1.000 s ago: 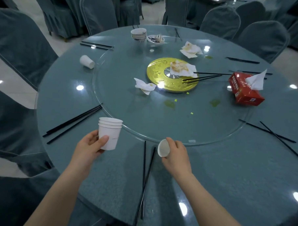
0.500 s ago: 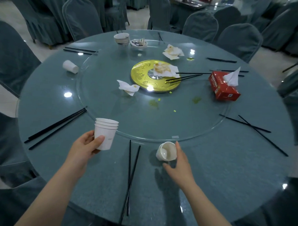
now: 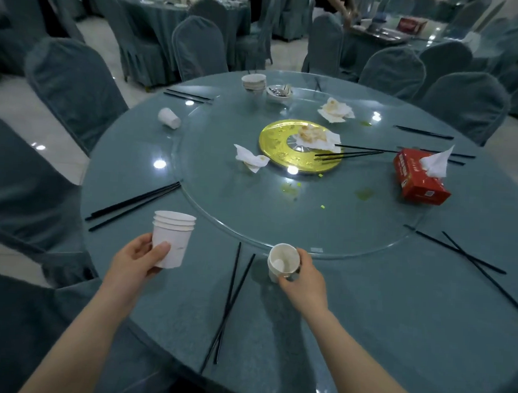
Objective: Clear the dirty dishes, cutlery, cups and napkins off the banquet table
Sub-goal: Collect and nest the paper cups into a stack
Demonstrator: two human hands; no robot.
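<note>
Just short of the near edge of the round clear glass turntable (image 3: 280, 215), the right hand (image 3: 303, 280) has its fingers and thumb curled round a single white paper cup (image 3: 282, 262), lifted and tipped so its mouth faces the camera; something small and pale lies inside. To the left of the turntable's near rim, the left hand (image 3: 137, 262) grips a nested stack of white paper cups (image 3: 172, 240) upright, mouth up, which looks meant to receive the single cup so that one hand carries them all.

Between the two hands, a pair of black chopsticks (image 3: 231, 299) lies on the blue-green round table (image 3: 379, 335), pointing toward the turntable. Another white cup (image 3: 169, 118) lies on its side beyond the turntable's far-left rim. On the turntable sit a gold disc (image 3: 274, 146), crumpled stained napkins (image 3: 251, 158), a stack of small bowls (image 3: 254, 82) and a red tissue box (image 3: 417, 181). Much clearing appears to remain.
</note>
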